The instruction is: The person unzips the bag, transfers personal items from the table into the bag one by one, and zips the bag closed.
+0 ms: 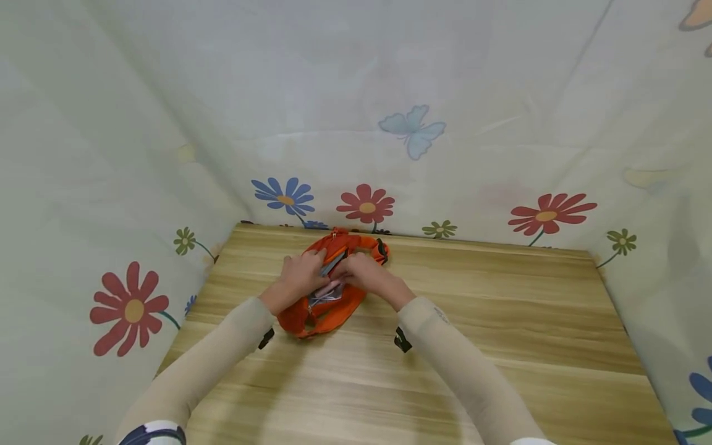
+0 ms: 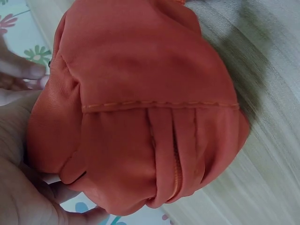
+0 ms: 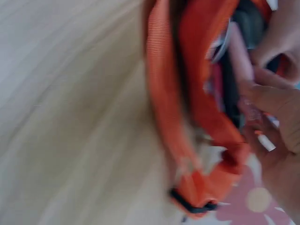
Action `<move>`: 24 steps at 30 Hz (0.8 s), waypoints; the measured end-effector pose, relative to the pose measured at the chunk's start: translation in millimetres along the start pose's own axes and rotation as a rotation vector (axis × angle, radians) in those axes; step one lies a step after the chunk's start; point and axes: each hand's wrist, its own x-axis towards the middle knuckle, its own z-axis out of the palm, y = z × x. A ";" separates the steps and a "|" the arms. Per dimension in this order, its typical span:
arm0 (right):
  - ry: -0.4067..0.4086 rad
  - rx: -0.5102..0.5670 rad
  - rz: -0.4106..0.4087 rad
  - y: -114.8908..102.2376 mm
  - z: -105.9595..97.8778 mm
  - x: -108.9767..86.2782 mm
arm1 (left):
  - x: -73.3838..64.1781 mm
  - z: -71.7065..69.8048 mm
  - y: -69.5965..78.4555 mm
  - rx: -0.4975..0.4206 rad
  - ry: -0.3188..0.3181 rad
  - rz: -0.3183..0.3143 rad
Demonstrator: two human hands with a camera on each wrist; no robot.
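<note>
An orange waist bag [image 1: 342, 312] with a strap lies on the wooden table, its top pocket open. At the pocket's left edge my left hand [image 1: 300, 276] grips the fabric; the left wrist view shows its fingers [image 2: 89, 216] curled under the bag [image 2: 126, 154]. My right hand [image 1: 367, 273] reaches into the opening from the right. Inside, a shiny clear packet [image 1: 328, 293] and some greyish content show. In the right wrist view, the right hand [image 3: 281, 140] has its fingers at the opening by a small reddish item; whether they pinch it is unclear.
A black buckle [image 3: 192, 202] sits on the bag's strap. The wood-grain table [image 1: 473, 334] extends to the right and toward me. Pale curtain walls [image 1: 473, 80] with printed flowers and a butterfly enclose the back and sides. Dark clips [image 1: 403, 340] hang by both sleeves.
</note>
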 end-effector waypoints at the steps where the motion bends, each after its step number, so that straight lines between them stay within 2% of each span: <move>1: 0.001 0.015 -0.011 3.7 3.0 0.9 | 1.4 -1.1 -0.9 0.000 0.001 0.003; 5: 0.061 0.022 -0.053 20.0 24.2 3.9 | 5.9 -2.9 -3.4 -0.026 0.009 0.016; 8: 0.109 -0.042 -0.096 27.8 35.6 2.8 | 8.6 -1.1 -5.0 -0.038 0.016 0.029; 14: 0.175 -0.233 -0.190 33.2 42.6 2.9 | 13.7 -1.4 -7.2 -0.027 0.026 0.047; 18: 0.215 -0.331 -0.242 33.3 47.6 1.8 | 15.1 -3.4 -9.3 -0.029 -0.006 0.027; 21: 0.258 -0.365 -0.270 32.0 51.3 0.9 | 15.8 -4.6 -10.6 -0.039 -0.025 0.022; 24: 0.299 -0.372 -0.240 29.9 54.0 6.0 | 18.4 -4.9 -12.8 -0.050 -0.009 0.026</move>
